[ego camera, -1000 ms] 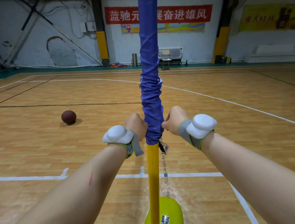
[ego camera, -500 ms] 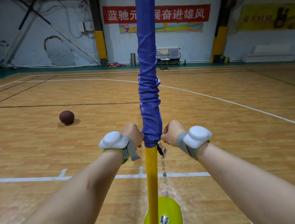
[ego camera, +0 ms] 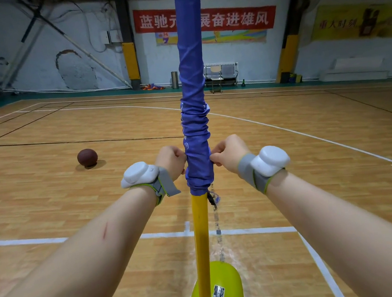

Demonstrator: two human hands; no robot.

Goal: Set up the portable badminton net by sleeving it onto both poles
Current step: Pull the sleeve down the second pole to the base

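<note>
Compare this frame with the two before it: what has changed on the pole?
Both hands, left hand and right hand, keep pinching the blue sleeve and have drawn its lower hem a little further down the yellow pole; the bunched folds now sit higher above the hands. Nothing was released. The base and the ball have not moved.

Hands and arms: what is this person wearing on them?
Both forearms are bare, with no sleeves in view. Each wrist carries a grey strap with yellow-green edging holding a rounded white pod: one behind the left hand, one behind the right hand. No gloves.
</note>
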